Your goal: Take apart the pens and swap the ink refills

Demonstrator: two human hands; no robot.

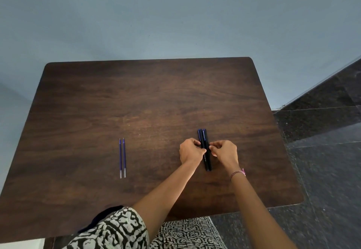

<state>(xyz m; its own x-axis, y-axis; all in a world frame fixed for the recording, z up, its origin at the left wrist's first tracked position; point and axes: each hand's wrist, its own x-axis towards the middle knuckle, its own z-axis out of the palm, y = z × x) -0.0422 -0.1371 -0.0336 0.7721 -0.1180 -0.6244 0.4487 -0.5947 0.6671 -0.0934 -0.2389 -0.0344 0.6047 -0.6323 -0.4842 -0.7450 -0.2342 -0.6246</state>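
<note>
- Two dark pens (205, 147) lie side by side on the brown wooden worktop (136, 102), right of centre, long axis running away from the person, touching each other.
- Left hand (190, 152) sits at the pens' left side, fingers curled, fingertips pinching the left pen about mid-length.
- Right hand (224, 151) sits at the pens' right side, fingers curled, thumb and forefinger tips pressed on the right pen at the same mid-length spot.
- Pens stick out beyond both hands: far ends above the knuckles, near ends between the wrists.
- Can't tell whether the pens are lifted or resting on the worktop.
- Two blue refills (122, 158) lie parallel, just beside each other, well apart to the left of the hands, untouched.
- Beaded bracelet (238, 173) on the right wrist.
- Patterned black-and-white sleeve (117, 229) at the near edge.
</note>
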